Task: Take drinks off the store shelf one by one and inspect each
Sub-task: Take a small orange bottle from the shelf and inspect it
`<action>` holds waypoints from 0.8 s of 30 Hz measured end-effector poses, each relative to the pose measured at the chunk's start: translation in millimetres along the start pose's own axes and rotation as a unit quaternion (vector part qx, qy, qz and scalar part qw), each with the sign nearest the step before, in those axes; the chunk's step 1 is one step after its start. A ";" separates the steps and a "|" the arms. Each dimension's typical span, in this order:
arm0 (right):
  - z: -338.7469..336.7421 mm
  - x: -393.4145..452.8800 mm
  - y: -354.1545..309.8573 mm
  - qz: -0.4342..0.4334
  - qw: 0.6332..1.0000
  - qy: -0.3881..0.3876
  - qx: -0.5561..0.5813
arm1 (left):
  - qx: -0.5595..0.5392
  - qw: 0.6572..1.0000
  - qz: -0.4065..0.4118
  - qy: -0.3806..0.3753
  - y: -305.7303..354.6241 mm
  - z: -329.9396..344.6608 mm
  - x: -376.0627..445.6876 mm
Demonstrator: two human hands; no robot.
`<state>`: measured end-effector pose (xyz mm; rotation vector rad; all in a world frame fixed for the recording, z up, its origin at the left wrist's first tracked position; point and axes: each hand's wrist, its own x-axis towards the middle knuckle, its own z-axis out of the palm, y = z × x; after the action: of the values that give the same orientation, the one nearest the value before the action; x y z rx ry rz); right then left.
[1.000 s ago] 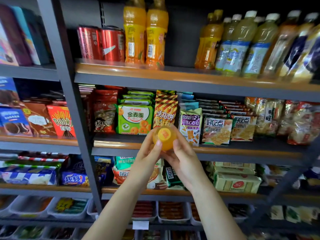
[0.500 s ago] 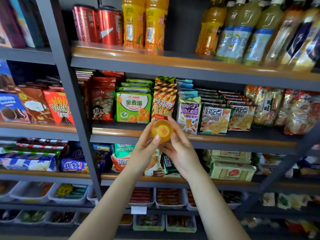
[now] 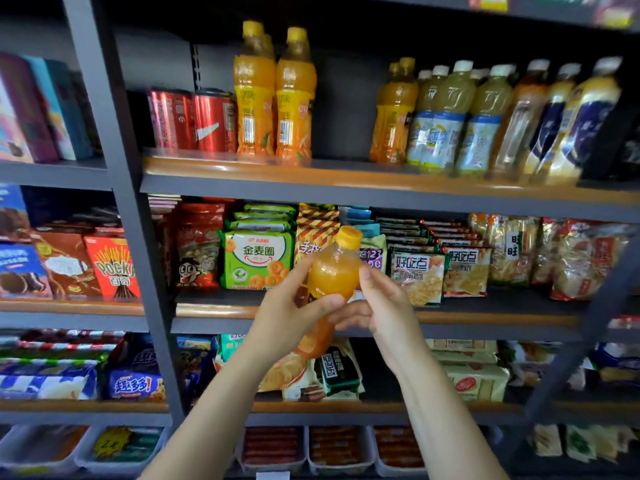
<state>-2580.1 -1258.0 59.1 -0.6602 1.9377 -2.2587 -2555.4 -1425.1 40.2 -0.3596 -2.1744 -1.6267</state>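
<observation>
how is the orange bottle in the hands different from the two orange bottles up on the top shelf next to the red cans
The held orange bottle leans, cap up and to the right, gripped by the left hand and right hand; the two shelf bottles stand upright, untouched. Hands cover most of the held bottle's label; the shelf bottles show yellow labels with barcodes facing out. The held one is off the drinks shelf, level with the snack packs. All share orange liquid and yellow caps.

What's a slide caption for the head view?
Both hands, left and right, hold an orange drink bottle tilted before the snack shelf.
</observation>
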 end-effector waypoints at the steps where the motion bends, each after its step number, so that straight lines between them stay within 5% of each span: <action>1: -2.4 1.5 -6.7 -0.008 1.000 -0.004 -0.018 | -0.012 1.000 0.013 -0.004 9.4 -0.9 5.0; 8: -22.2 21.5 -79.9 -0.085 0.984 -0.051 -0.150 | -0.158 0.986 0.024 -0.036 79.2 4.7 54.6; 17: -53.5 59.1 -149.4 -0.143 0.969 0.042 -0.198 | -0.099 0.984 0.107 -0.099 152.0 15.8 118.0; 21: -62.7 72.0 -168.0 -0.211 0.955 0.119 -0.173 | -0.026 0.992 0.121 0.021 141.2 15.6 144.8; 24: -70.7 89.4 -175.9 -0.248 0.943 0.159 -0.154 | 0.130 0.978 0.130 0.094 110.2 7.7 165.4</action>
<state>-2651.3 -1190.5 244.2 -0.9673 2.5621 -2.4830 -2655.7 -1391.2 208.6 -0.3764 -2.0641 -1.1709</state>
